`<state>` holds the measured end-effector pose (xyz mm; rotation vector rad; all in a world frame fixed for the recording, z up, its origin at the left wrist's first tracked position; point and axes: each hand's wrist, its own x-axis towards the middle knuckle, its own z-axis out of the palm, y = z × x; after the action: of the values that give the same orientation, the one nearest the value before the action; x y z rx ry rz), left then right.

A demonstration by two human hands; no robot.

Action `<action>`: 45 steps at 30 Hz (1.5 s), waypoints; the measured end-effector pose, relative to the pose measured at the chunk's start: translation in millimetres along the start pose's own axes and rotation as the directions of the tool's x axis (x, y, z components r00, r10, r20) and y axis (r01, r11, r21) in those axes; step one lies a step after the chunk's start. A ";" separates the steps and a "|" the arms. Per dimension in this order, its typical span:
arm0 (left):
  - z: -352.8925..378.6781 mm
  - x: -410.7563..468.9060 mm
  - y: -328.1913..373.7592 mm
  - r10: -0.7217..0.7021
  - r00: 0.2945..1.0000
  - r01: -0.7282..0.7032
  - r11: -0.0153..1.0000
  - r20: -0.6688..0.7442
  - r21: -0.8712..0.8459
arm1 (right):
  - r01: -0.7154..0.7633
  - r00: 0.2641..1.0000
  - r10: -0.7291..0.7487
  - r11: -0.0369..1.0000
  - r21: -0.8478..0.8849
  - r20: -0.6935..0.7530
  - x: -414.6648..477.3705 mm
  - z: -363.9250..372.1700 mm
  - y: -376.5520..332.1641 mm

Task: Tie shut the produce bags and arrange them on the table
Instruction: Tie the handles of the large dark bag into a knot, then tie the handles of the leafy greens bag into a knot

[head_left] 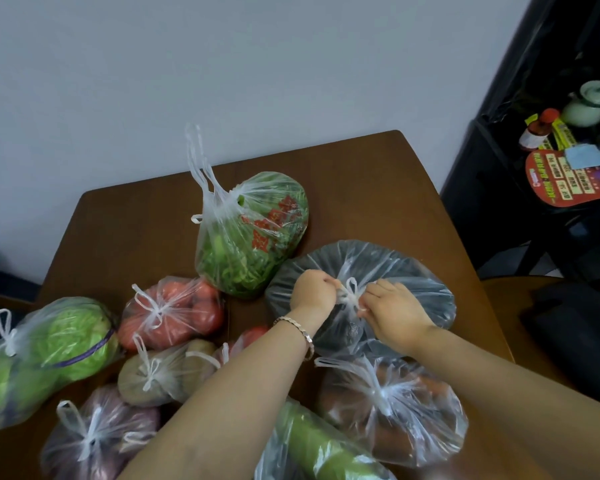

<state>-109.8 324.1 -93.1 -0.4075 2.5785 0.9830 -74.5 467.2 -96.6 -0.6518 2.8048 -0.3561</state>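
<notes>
Head view, so working outward from the near edge: closest in are knotted thin clear bags, a long green one that looks like a cucumber bag (312,448), a brownish lumpy bag (395,407), a purplish onion-looking bag (94,441), a potato bag (160,372), a cabbage bag (49,344) and a tomato bag (174,311), all crowded together on the brown wooden table (378,174). Just past those, the dark-veg bag (361,292) sits right of centre, and both hands are on its handles: left hand (312,292) is clenched around one loop, right hand (392,306) is pinching the other, with a small knot between them. I'd guess it's bulky and a bit heavy, but the film is soft, slippery and tears easily, so pull on the twisted handles, not the sides. Farthest back, the leafy greens bag (250,233) with red print stands with its handles sticking up, apparently untied, so that's probably next.
</notes>
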 end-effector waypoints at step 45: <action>-214.7 129.6 -53.7 -0.166 0.971 -0.093 0.407 -0.173 -0.909 | -0.037 0.850 0.465 0.521 0.853 -0.247 219.3 -82.0 -77.2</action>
<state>-252.5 121.0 -28.7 -0.8865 1.8760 2.4471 -258.2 314.5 -35.7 0.1234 2.5448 -1.8293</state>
